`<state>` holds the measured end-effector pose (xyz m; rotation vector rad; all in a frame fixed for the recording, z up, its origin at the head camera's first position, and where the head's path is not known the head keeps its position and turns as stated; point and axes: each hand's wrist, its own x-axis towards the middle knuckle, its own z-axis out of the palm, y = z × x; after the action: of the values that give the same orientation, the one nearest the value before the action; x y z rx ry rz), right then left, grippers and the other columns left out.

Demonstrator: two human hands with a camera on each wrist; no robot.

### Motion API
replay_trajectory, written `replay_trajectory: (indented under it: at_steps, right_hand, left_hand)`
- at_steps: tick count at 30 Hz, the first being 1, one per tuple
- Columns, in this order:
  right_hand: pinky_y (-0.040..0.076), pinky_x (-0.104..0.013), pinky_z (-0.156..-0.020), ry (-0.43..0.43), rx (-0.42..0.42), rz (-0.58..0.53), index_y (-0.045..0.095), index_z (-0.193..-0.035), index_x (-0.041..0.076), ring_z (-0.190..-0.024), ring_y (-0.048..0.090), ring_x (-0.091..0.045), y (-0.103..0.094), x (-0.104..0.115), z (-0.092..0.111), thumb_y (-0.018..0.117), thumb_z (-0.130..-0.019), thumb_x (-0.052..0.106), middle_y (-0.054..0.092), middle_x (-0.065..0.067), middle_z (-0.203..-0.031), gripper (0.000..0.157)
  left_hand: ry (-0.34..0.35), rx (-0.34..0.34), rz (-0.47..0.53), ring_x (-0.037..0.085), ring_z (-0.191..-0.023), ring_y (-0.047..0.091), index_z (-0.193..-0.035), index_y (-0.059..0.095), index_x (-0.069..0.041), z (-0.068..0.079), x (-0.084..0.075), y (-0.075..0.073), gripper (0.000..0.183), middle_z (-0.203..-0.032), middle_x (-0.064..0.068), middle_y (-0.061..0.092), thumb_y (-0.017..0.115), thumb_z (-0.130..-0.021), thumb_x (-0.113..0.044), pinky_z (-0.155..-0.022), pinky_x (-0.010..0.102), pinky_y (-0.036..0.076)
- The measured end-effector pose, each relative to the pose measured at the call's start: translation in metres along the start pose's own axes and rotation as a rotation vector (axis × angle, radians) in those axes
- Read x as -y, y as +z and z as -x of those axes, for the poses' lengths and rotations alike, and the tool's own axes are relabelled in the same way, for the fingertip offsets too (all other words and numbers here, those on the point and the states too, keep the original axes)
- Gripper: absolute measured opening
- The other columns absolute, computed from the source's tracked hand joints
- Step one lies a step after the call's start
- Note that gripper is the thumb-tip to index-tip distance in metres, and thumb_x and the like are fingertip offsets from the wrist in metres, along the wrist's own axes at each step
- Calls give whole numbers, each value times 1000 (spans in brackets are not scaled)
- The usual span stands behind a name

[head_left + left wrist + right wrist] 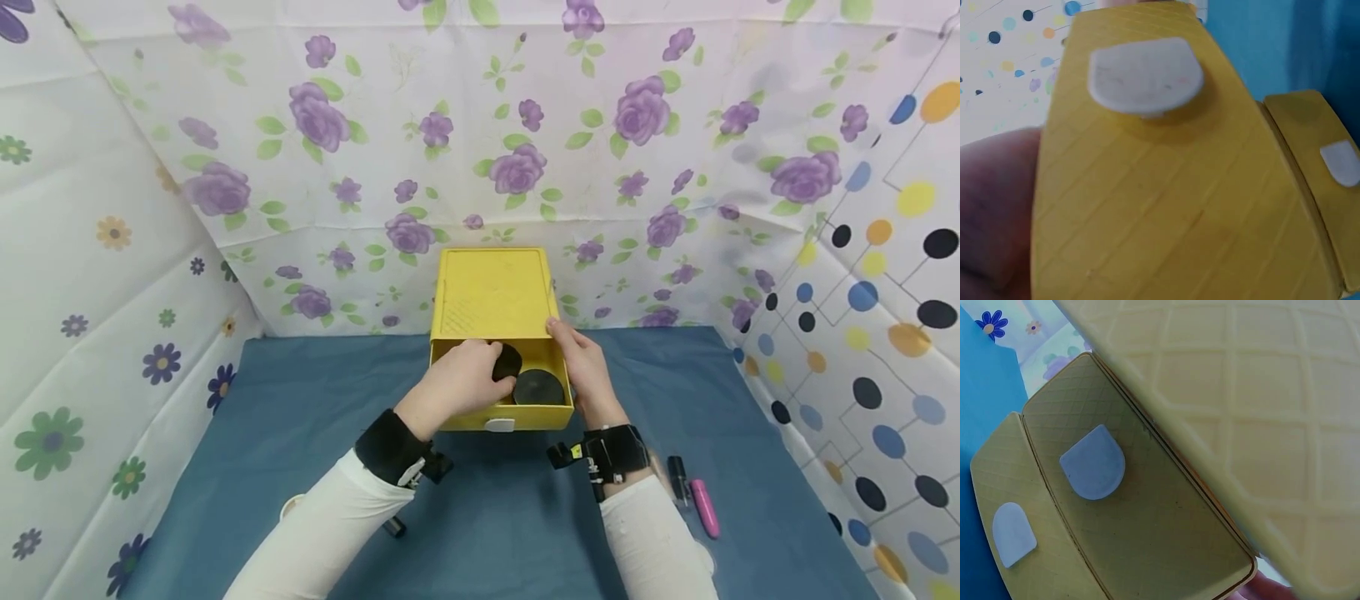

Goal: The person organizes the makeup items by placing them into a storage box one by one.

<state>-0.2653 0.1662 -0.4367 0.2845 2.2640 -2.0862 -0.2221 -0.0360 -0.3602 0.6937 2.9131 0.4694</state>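
Observation:
A yellow cabinet (495,292) with drawers stands at the back of the table, its top drawer (457,419) pulled out; the white drawer pull (1146,75) shows large in the left wrist view. Inside the drawer my left hand (461,379) holds a black round object (507,362) between thumb and fingers, which partly hide it. Beside that lies a black disc (538,387), flat on the drawer floor. My right hand (588,375) grips the cabinet at its right front edge, thumb up at the top corner. Two closed lower drawers (1141,512) show in the right wrist view.
Right of my right forearm lie a black-capped tube (678,479) and a pink tube (705,508). By my left forearm are a small dark cylinder (394,527) and a pale round thing (291,505). Flowered cloth (450,167) hangs right behind the cabinet.

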Motion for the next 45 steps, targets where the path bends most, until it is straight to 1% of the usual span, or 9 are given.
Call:
replay_trajectory:
  at_steps: [3, 7, 12, 18, 22, 27, 31, 37, 45]
  right_hand:
    - [39, -48, -108, -6, 1, -1, 48, -148, 22, -131, 43, -23, 1, 0, 0, 61, -77, 79, 42, -4, -151, 92]
    - [40, -48, -108, -7, 5, 4, 49, -147, 23, -129, 44, -24, 1, 0, 0, 61, -77, 80, 43, -4, -151, 91]
    - [39, -48, -108, -5, 2, 10, 49, -147, 23, -129, 45, -24, 1, 0, 0, 61, -77, 80, 44, -4, -150, 92]
    - [39, -49, -108, -7, -7, 18, 49, -147, 23, -127, 46, -24, 0, -1, -2, 60, -77, 81, 46, -4, -149, 92]
    - [38, -51, -109, -8, -3, 21, 48, -148, 23, -127, 46, -24, -1, -2, -3, 60, -76, 81, 46, -5, -149, 93]
    - [42, -51, -105, 21, 10, 14, 49, -147, 25, -121, 51, -24, -2, -2, -4, 60, -74, 83, 49, -5, -146, 94]
    - [44, -52, -103, 32, 25, -1, 48, -148, 24, -118, 54, -26, -3, 0, -3, 62, -74, 82, 49, -6, -145, 95]
    - [43, -52, -104, 21, 35, 0, 47, -149, 23, -120, 53, -26, -3, 2, -2, 61, -76, 80, 47, -6, -147, 94]
    - [44, -50, -104, 31, 44, -14, 47, -149, 24, -118, 54, -25, -3, 3, -3, 64, -75, 79, 50, -7, -145, 94]
  left_hand:
    - [-21, -23, 48, 16, -79, 56, -132, 56, -6, 2, 1, 1, 47, -95, 4, 59, 66, -97, -35, -67, 31, 48]
    - [-47, -135, 84, 15, -69, 58, -121, 61, -9, 2, 2, 6, 39, -78, 3, 58, 68, -95, -37, -62, 29, 50]
    - [-44, -204, -1, 16, -75, 63, -113, 67, -12, -1, 2, 10, 36, -84, 2, 66, 75, -88, -37, -67, 31, 56]
    - [-45, -212, -82, 19, -82, 65, -113, 69, -12, -5, 0, 10, 41, -93, 4, 70, 79, -84, -39, -73, 33, 57]
    - [-29, -199, -29, 16, -80, 63, -115, 67, -13, -6, 3, 10, 39, -93, 2, 68, 77, -87, -39, -71, 32, 55]
    - [-39, -146, 77, 15, -61, 56, -114, 64, -15, 0, 8, 9, 33, -74, 3, 56, 67, -95, -43, -54, 28, 43]
    - [-47, -134, 144, 16, -53, 51, -103, 62, -16, 7, 9, 6, 30, -66, 3, 45, 63, -97, -45, -47, 26, 35]
    - [-51, -137, 142, 18, -47, 47, -77, 59, -14, 15, 6, -1, 38, -59, 2, 40, 62, -97, -46, -43, 25, 31]
    - [-74, -236, 199, 17, -43, 46, -89, 69, -14, 24, 9, -4, 28, -55, 1, 39, 62, -98, -40, -40, 25, 30]
